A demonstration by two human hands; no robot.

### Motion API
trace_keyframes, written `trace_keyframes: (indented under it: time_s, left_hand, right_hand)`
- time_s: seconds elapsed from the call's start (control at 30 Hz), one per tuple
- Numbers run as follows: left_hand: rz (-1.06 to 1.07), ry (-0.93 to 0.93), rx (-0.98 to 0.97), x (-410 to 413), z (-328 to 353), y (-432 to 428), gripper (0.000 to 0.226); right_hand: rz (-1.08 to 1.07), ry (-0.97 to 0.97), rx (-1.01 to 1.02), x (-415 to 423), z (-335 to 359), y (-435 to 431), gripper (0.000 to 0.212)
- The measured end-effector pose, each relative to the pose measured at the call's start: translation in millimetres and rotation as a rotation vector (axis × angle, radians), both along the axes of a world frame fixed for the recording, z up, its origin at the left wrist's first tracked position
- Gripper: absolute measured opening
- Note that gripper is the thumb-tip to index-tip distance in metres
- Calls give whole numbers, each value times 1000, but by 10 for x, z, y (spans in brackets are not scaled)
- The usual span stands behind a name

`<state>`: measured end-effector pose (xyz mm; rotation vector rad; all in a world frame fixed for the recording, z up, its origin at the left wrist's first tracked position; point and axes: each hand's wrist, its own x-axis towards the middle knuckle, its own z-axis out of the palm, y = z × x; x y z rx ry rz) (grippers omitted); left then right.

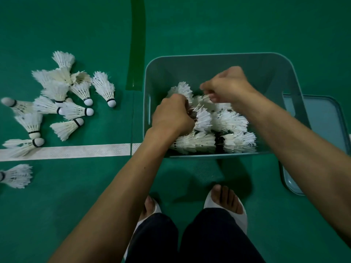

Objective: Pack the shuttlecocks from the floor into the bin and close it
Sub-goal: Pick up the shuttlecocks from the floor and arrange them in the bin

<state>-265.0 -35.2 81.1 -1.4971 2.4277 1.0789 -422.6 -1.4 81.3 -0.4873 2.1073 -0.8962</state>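
1. From the head view we see the teal bin (218,58) standing open on the green floor (247,25), just ahead of the person's feet (226,196). Its lid (322,128) lies flat on the floor against the bin's right side, partly hidden by the right forearm.
2. The packed shuttlecocks (229,120) fill the near part of the bin, mostly lying on their sides.
3. The left hand (171,116) reaches in at the bin's left side, its fingers (180,100) curled down and clamped on the feathers there.
4. The right hand (228,84) is further in, over the middle; its fingers (209,87), slightly blurred, are bent together and pinch feather tips.
5. The loose shuttlecocks (62,103) lie heaped on the floor well to the left of the bin, beyond the white line (85,151).
6. One lone shuttlecock (17,175) lies on the near side of that line, at the left edge.
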Motion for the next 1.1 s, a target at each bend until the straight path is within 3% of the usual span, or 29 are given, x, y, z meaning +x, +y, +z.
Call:
trace_keyframes:
  time_s: [0.13,0.3,0.43,0.6,0.67,0.8,1.0,1.1]
  left_hand:
    - [79,93,0,-37,9,14,33]
    - [116,147,44,-22,37,47,46]
    - [67,16,171,32,59,35,71]
    - [-56,-144,360,-27,104,40,96]
    - [-91,-146,370,-50,112,35,88]
    - [-193,-148,306,-14,85,-16,29]
    - [-118,0,246,23,62,-55,44]
    - [0,107,249,-17,39,-42,48]
  right_hand:
    - [215,-102,104,21,216,343,25]
    - [222,-22,128,51,141,401,15]
    - [62,88,32,-72,88,345,5]
    - [24,204,-73,18,-84,73,21]
    - [84,201,-48,145,-155,-50,15]
    - [140,123,-19,231,-310,-197,15]
    - [18,154,-82,-25,-78,110,24]
    - [158,-45,-14,-74,89,399,25]
